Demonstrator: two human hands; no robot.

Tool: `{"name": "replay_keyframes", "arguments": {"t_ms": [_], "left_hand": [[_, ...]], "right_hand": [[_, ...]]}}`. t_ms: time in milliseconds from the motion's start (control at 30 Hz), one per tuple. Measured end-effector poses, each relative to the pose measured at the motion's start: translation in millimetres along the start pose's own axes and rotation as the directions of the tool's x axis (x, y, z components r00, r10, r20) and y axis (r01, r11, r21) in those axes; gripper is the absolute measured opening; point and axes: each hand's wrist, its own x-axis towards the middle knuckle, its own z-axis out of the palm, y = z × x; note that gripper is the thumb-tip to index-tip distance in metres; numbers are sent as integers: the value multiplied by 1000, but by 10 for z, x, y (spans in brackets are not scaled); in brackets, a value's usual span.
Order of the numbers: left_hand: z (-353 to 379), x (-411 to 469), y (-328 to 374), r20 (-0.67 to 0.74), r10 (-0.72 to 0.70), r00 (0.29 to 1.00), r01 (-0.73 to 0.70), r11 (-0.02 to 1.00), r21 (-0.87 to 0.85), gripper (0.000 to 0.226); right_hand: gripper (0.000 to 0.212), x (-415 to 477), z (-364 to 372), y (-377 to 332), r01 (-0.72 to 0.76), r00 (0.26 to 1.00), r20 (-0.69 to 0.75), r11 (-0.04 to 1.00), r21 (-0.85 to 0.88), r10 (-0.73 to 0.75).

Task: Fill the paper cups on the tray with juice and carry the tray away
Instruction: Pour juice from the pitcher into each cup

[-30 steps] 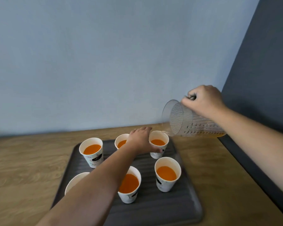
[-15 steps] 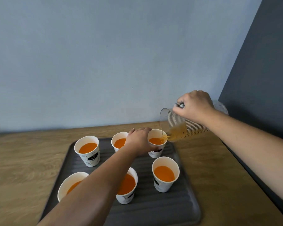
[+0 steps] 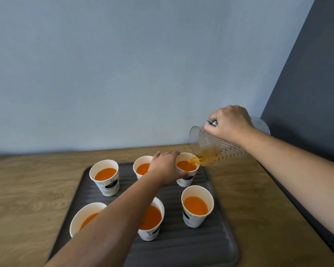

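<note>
Several white paper cups with orange juice stand on a dark ribbed tray (image 3: 210,247). My left hand (image 3: 165,167) grips the side of the far right cup (image 3: 187,166). My right hand (image 3: 228,123) holds a clear ribbed jug (image 3: 210,149) by its handle, tipped steeply over that cup, and juice runs from its spout into the cup. Other cups: far left (image 3: 105,177), far middle (image 3: 142,168), near right (image 3: 197,206), near middle (image 3: 151,220) and near left (image 3: 85,217), the last two partly hidden by my left forearm.
The tray lies on a wooden table (image 3: 27,189) against a pale blue wall (image 3: 123,74). A dark grey wall or panel (image 3: 307,93) borders the table's right edge.
My right hand has brought the jug down to the far right cup and tipped it further; juice now pours in. My left hand stays on that cup.
</note>
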Motion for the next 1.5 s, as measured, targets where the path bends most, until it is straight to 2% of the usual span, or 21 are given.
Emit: {"name": "replay_keyframes", "arguments": {"t_ms": [233, 467, 700, 800, 933, 1067, 1300, 1500], "left_hand": [[1, -12, -4, 9, -11, 1000, 12, 1000, -22, 79], [-103, -137, 20, -4, -32, 999, 31, 997, -70, 79], [-253, -475, 125, -68, -7, 998, -8, 975, -223, 80], [-280, -701, 209, 1, 38, 999, -37, 970, -241, 87], [-248, -929, 334, 105, 65, 992, -50, 989, -138, 93], [-173, -1036, 392, 152, 69, 986, -60, 996, -61, 94], [-66, -1107, 423, 108, 75, 991, -69, 996, -62, 80], [-17, -1163, 409, 74, 43, 996, -39, 998, -53, 77]], "right_hand": [[43, -47, 63, 140, -156, 987, -7, 977, 143, 159], [43, -203, 129, 250, -299, 945, -34, 904, 306, 324], [43, -389, -143, 265, -325, 914, -89, 846, 422, 396], [42, -509, -325, 236, -298, 919, -108, 846, 442, 379], [44, -708, -505, 164, -253, 941, -107, 876, 412, 322], [45, -915, -595, 60, -217, 963, -81, 917, 335, 258], [51, -1132, -594, -82, -97, 991, -65, 973, 209, 113], [41, -1165, -591, -224, -46, 998, -44, 993, 109, 51]]}}
